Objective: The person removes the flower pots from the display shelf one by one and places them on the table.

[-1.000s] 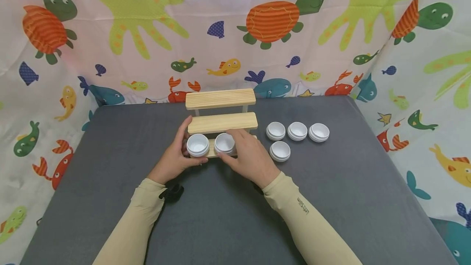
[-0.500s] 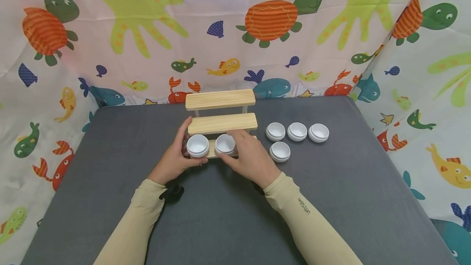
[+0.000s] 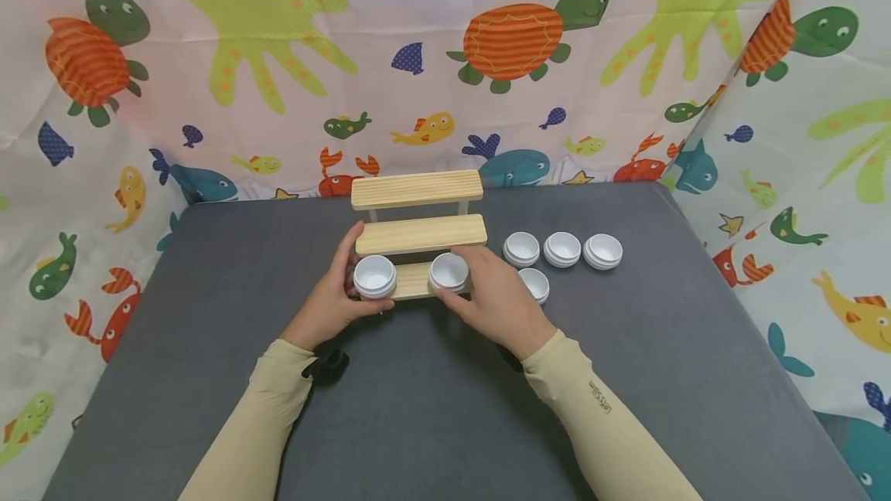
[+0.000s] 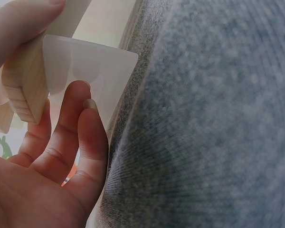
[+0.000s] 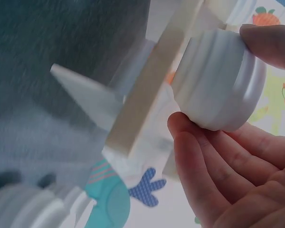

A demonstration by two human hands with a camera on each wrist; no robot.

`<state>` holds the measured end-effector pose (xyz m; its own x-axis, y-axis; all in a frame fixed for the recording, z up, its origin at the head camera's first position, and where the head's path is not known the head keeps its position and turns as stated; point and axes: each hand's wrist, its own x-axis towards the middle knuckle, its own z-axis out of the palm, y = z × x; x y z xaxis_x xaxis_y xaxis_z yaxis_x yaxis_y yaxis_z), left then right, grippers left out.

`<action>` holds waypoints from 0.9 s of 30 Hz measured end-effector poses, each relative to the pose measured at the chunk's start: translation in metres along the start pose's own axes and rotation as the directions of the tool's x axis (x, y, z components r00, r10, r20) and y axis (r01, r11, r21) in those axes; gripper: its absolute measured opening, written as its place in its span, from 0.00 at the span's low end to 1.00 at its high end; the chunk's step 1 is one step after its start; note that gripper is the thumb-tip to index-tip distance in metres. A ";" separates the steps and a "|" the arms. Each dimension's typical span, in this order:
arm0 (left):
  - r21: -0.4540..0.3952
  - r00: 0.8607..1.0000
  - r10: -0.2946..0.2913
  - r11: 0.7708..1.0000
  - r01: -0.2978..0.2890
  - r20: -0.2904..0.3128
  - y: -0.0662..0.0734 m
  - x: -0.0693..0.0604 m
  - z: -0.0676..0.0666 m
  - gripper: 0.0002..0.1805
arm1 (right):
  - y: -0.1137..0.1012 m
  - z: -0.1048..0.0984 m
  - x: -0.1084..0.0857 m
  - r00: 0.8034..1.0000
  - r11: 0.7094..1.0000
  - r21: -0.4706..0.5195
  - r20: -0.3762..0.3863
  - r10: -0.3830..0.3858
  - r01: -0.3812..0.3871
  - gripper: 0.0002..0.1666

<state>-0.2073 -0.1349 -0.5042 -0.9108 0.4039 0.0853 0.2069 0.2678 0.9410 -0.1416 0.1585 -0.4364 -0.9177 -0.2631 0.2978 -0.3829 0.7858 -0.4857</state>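
A tiered wooden stand with pale supports stands at the table's back. My left hand grips the left end of its lowest board, thumb at the front edge; in the left wrist view, the fingers curl by the translucent support. Just inside that hand, a small white bowl sits at the board's left end. Toward the right end of the same board, my right hand holds a second white bowl. In the right wrist view, thumb and fingers pinch this ridged bowl by its sides.
Right of the stand, three white bowls form a row on the grey table. Another bowl sits in front of them, partly hidden by my right hand. A curtain printed with sea animals hangs behind.
My right hand has slid its bowl rightward along the lowest board, widening the gap between the two bowls. The left hand and the stand have stayed put.
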 end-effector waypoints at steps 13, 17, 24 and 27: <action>0.005 1.000 0.006 1.000 -0.006 -0.001 -0.001 0.003 0.001 0.75 | 0.039 -0.034 -0.028 0.992 0.997 -0.028 -0.106 0.064 -0.067 0.37; -0.003 1.000 0.003 1.000 -0.003 0.003 0.000 0.001 0.001 0.75 | 0.053 -0.043 -0.038 0.986 0.993 -0.041 -0.132 0.100 -0.107 0.37; 0.036 1.000 0.000 0.999 0.001 -0.018 0.001 0.000 0.000 0.75 | 0.074 -0.059 -0.049 0.969 0.971 -0.064 -0.116 0.220 -0.228 0.37; 0.063 1.000 -0.002 0.998 0.003 -0.019 0.001 -0.001 0.000 0.76 | 0.081 -0.063 -0.054 0.958 0.960 -0.069 -0.117 0.261 -0.270 0.36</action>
<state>-0.2065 -0.1354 -0.5030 -0.9179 0.3867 0.0894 0.2258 0.3235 0.9189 -0.1164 0.2718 -0.4404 -0.9667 0.0181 0.2551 -0.1130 0.8645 -0.4898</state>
